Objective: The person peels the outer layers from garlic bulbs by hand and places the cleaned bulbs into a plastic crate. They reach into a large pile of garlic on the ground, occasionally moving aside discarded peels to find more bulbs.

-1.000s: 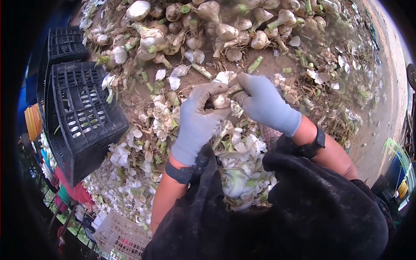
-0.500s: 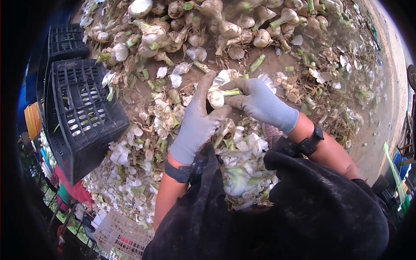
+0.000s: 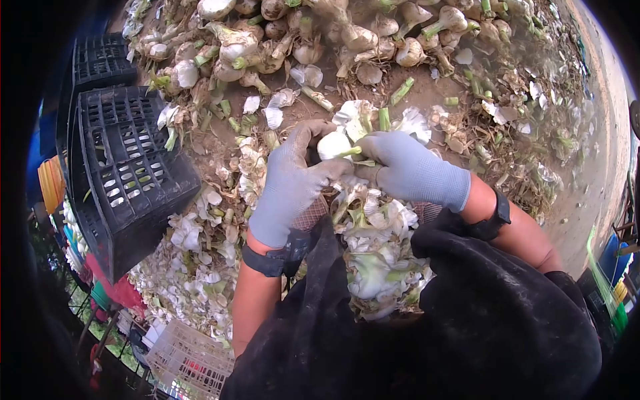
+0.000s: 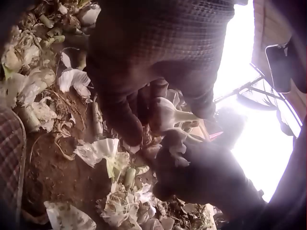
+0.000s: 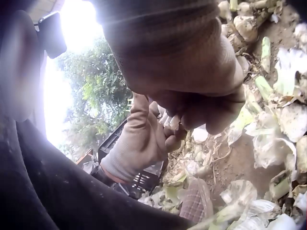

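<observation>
A peeled white garlic bulb (image 3: pixel 333 145) with a short green stem (image 3: pixel 351 152) is between my two gloved hands. My left hand (image 3: pixel 283 190) grips the bulb, thumb on the near side and fingers on the far side. The fingers of my right hand (image 3: pixel 417 170) are bent at the stem end and pinch a strip of skin there. In the left wrist view the bulb (image 4: pixel 162 114) looks smooth and pale, and loose skin (image 4: pixel 177 148) hangs by the right hand (image 4: pixel 206 172). Both hands mostly cover the bulb in the right wrist view.
Unpeeled garlic bulbs (image 3: pixel 360 40) lie heaped at the far side. Shed skins (image 3: pixel 413 123) and cut stems (image 3: pixel 402 91) litter the soil. Black plastic crates (image 3: pixel 127 167) stand at the left, a pale crate (image 3: pixel 190 360) lower down. More skins (image 3: pixel 380 267) are piled in my lap.
The bulb has gone from brown and dirty to clean white. Fresh skin now lies on the ground just beyond my right hand. The left fingers, spread half a second ago, have closed round the bulb.
</observation>
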The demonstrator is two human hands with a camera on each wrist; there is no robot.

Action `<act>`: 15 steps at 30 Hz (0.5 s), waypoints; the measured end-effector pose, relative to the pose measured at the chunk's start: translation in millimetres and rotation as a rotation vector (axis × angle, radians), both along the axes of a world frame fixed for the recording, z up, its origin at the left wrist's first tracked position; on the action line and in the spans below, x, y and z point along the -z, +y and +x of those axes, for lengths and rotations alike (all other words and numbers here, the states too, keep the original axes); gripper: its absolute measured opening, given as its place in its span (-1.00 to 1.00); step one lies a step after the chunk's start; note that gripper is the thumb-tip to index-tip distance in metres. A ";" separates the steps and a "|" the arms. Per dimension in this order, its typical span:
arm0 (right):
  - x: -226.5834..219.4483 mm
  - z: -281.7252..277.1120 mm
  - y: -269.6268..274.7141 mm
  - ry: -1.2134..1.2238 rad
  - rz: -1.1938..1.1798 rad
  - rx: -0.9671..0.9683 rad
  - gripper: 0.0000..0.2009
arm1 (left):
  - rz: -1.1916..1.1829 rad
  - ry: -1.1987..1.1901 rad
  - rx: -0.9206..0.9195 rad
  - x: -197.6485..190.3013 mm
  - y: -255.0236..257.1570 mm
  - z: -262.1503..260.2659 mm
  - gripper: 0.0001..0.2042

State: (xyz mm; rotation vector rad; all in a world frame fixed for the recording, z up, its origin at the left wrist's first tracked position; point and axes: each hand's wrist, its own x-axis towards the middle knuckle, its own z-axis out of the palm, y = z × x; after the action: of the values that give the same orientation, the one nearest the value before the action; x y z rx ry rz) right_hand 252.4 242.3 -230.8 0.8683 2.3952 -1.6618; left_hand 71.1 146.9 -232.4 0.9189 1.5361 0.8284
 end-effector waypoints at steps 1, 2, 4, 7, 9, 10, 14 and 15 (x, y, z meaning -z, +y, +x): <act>2.6 2.3 1.6 -0.065 0.123 0.011 -0.82 | -0.035 -0.070 0.011 -2.4 -1.6 -1.1 -0.53; 4.7 4.7 6.2 -0.073 0.125 0.010 -0.82 | -0.073 -0.145 0.025 -4.9 -1.6 0.5 -0.52; 12.6 3.2 19.8 -0.161 0.394 0.205 -0.79 | -0.335 -0.291 -0.029 -12.7 4.6 6.1 -0.53; 15.5 5.3 17.1 0.046 0.011 0.245 -0.75 | -0.147 -0.153 -0.011 -11.4 1.6 13.3 -0.55; 15.0 6.6 10.8 0.259 -0.382 0.364 -0.74 | -0.151 -0.150 -0.076 -3.8 0.5 17.2 -0.59; 15.0 5.9 10.3 0.256 -0.383 0.366 -0.74 | -0.168 -0.136 -0.140 -2.3 -0.9 18.3 -0.63; 6.2 -3.3 10.6 0.104 -0.223 0.387 -0.78 | -0.029 -0.241 -0.370 -4.3 -1.3 22.4 -0.69; 4.1 -2.7 10.9 0.113 -0.214 0.408 -0.81 | 0.030 -0.311 -0.390 -4.3 -3.1 20.2 -0.73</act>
State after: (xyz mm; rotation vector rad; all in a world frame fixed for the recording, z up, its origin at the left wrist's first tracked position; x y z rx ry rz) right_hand 249.7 253.2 -234.9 1.3218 2.1529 -2.1125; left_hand 91.3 143.9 -228.1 0.4838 1.4465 1.2136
